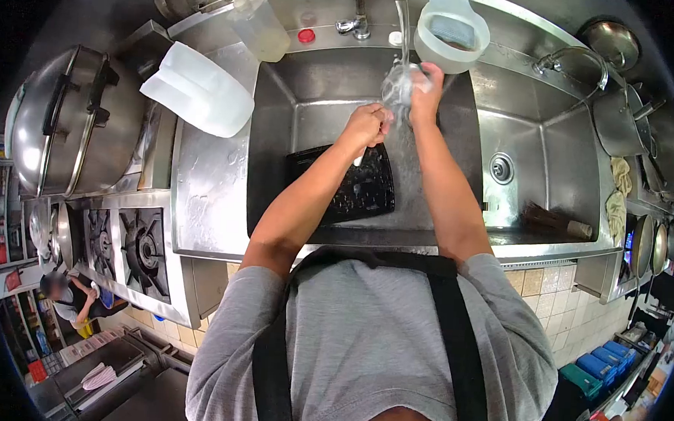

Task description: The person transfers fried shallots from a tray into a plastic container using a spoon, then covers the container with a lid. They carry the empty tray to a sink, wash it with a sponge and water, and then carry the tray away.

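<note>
My right hand [425,97] is under the running water [404,39] from the faucet, its fingers curled. Splashing water hides what it grips, if anything. Lower and to the left, my left hand [368,125] is closed. A short white handle-like piece [359,158] sticks out below its fist; the rest of that item is hidden. Beneath the left forearm, a wet black tray [365,189] lies tilted in the left sink basin [445,186]. Both hands are above this basin, apart from each other.
A white plastic jug [202,89] lies on the left drainboard [204,196]. Behind the basin stand a translucent bottle [261,31] and a white tub [454,41]. A whisk-like brush [554,220] rests in the right basin. Another person [73,296] is far left, beyond the stove [133,245].
</note>
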Demonstrator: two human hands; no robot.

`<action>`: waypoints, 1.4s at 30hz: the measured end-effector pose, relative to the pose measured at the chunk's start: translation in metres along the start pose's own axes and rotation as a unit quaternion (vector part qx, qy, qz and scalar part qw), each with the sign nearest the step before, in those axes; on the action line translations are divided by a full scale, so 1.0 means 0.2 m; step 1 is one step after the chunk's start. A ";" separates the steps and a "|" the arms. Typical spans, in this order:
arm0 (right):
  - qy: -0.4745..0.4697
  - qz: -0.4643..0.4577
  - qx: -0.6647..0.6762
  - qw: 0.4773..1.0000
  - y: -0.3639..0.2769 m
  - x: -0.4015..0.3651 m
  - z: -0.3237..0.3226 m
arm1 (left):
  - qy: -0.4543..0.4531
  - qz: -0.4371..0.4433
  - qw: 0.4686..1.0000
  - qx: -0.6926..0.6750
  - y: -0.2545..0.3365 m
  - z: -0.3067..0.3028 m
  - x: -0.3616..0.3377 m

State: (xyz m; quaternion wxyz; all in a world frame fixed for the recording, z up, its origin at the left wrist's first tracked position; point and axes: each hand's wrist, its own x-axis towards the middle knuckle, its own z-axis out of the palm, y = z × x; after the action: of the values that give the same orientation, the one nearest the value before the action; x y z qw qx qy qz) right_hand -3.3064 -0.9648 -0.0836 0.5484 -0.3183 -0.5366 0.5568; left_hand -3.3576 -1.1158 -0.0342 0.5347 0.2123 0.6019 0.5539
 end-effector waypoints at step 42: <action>-0.409 0.317 -0.048 0.855 -0.42 0.19 0.30 | 0.029 -0.040 0.997 -0.055 0.03 0.02 0.32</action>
State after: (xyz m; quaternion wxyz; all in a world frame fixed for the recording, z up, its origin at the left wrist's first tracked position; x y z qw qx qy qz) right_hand -3.3479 -0.9578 0.0177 0.0579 -0.2406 -0.6084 0.7540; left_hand -3.3782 -1.0591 -0.0544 0.5493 0.1421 0.5938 0.5705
